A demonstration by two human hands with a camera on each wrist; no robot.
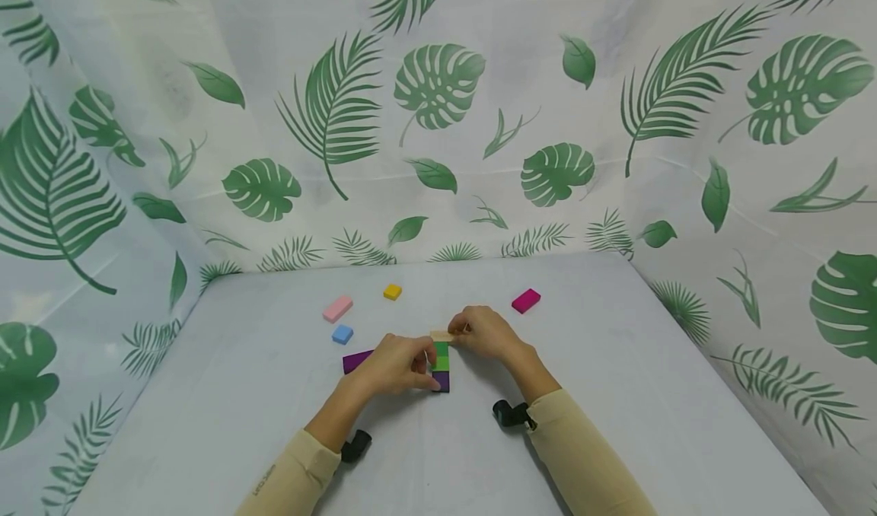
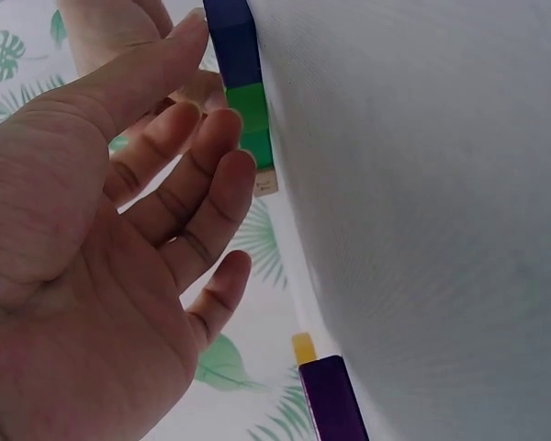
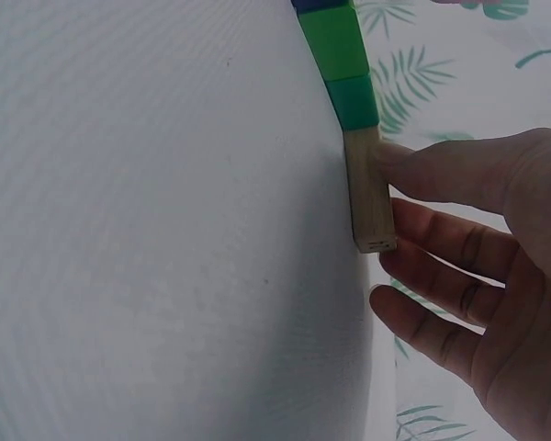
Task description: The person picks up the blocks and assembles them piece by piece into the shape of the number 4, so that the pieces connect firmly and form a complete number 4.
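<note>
Several blocks stand end to end in a short row at mid-table: a dark blue block [image 1: 441, 382] nearest, a light green block [image 1: 442, 362], a darker green block [image 2: 255, 145], then a pale wooden block [image 3: 371, 188] at the far end. My right hand [image 1: 485, 332] pinches the wooden block between thumb and fingers; the block reaches out to the right. My left hand [image 1: 396, 364] lies along the row's left side with loosely bent fingers. Its thumb touches the dark blue block, and its fingertips are at the green ones. A purple block [image 1: 356, 361] lies left of it, partly hidden.
Farther back on the white table [image 1: 226, 394] lie a pink block [image 1: 338, 308], a blue block [image 1: 342, 334], a yellow block [image 1: 393, 291] and a magenta block [image 1: 526, 301]. Leaf-printed cloth [image 1: 438, 196] encloses the back and sides. Black wrist devices [image 1: 510, 413] sit under both sleeves.
</note>
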